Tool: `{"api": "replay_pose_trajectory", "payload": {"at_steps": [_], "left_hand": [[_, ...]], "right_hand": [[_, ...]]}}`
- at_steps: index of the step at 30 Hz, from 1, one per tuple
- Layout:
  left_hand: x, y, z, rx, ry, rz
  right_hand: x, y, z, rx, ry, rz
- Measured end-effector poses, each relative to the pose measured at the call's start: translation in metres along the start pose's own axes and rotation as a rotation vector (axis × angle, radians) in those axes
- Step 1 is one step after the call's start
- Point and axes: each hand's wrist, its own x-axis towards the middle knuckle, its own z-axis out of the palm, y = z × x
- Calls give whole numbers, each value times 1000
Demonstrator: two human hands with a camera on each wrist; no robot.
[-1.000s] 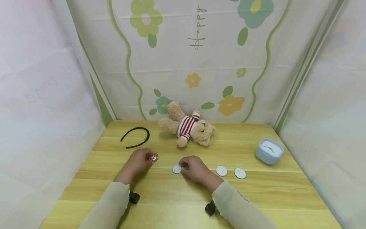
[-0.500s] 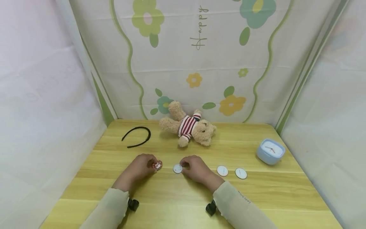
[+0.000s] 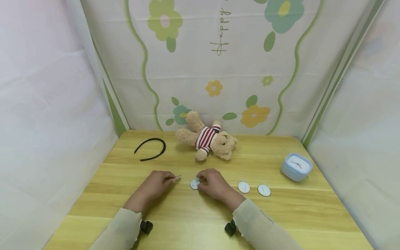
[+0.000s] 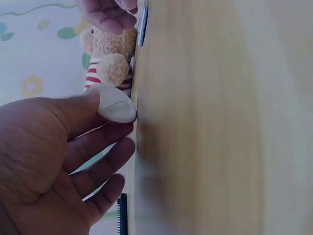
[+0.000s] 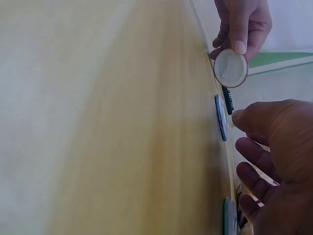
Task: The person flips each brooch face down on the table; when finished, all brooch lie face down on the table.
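1. The left hand pinches a small round badge by its rim between thumb and fingertips, tilted almost edge-on just above the counter. The left wrist view shows its pale underside against the thumb, so this grip is narrow and closed on the badge.
2. The right hand rests on the counter with curled fingers over the near edge of a second badge, which lies flat. Whether the fingertips pinch it or only touch it I cannot tell.
3. Two more round badges lie flat to the right, near each other and apart from the hands.
4. Judging by look, the held badge is light, thin and stiff, with a smooth, likely slippery face. The rim seems the best place to hold it, since a flat one gives little to get under.
5. Farther back lie a teddy bear in a striped top, a black headband to the left, and a pale blue clock at the right.
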Motion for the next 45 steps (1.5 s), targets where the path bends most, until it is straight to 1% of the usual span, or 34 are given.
{"api": "replay_pose_trajectory", "payload": {"at_steps": [4,8,12,15,19,26,30,35,38,45], "left_hand": [[4,-3,1,26,69,12],[7,-7,2,2,84,-16],[10,-11,3,-26,79,-46],[12,-13,4,-44,73,-54],[13,-13,5,-59,61,-44],[12,-11,7,-64,30,-21],[12,-8,6,-71,28,-21],[11,-5,4,-99,38,-38],[10,-6,4,-111,38,-26],[8,-10,2,-175,-26,5]], "right_hand": [[3,-7,3,-19,15,-43],[9,-15,10,-50,9,-81],[17,-21,19,-103,12,-123],[23,-28,24,-136,13,-145],[28,-37,26,-155,-1,-144],[35,-44,31,-154,-11,-161],[37,-46,32,-175,-9,-161],[38,-46,34,-205,6,-165],[37,-46,34,-214,11,-161],[37,-44,33,-217,12,-137]]}}
